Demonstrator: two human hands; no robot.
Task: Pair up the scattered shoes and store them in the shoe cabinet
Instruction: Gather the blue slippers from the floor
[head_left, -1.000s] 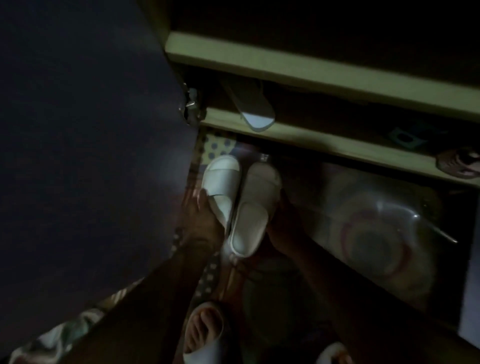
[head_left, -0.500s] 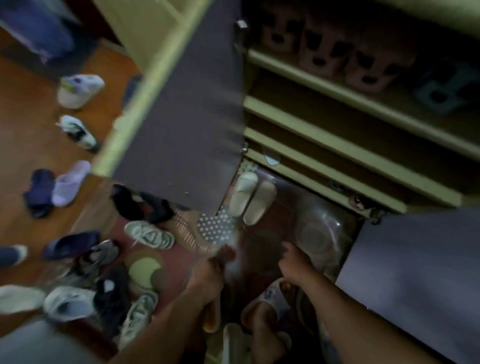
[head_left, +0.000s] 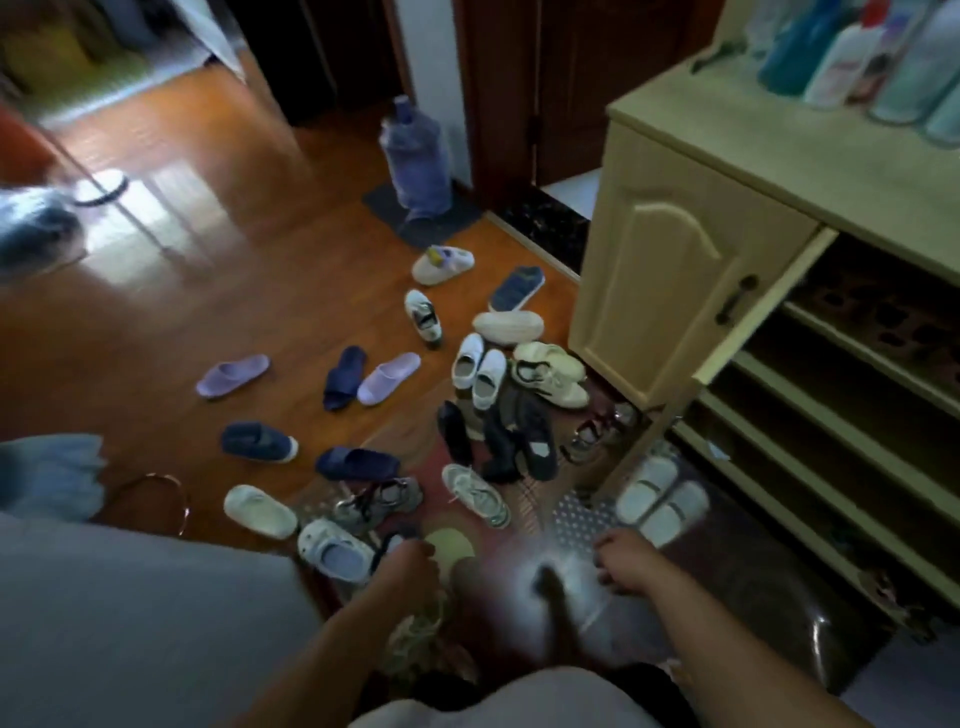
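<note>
Scattered shoes (head_left: 363, 379) strewn over the wooden floor (head_left: 156, 312), left and centre. Left hand (head_left: 410, 566) low, fingers loosely curled, holding nothing; right hand (head_left: 623, 564) likewise empty. White slipper pair (head_left: 660, 499) lies side by side below the open shoe cabinet (head_left: 691, 291), right.

No readable text anywhere. Label on the white bottle (head_left: 844, 62) atop the shoe cabinet (head_left: 691, 291) too blurred to make out; likewise any marks on the scattered shoes (head_left: 478, 371).
</note>
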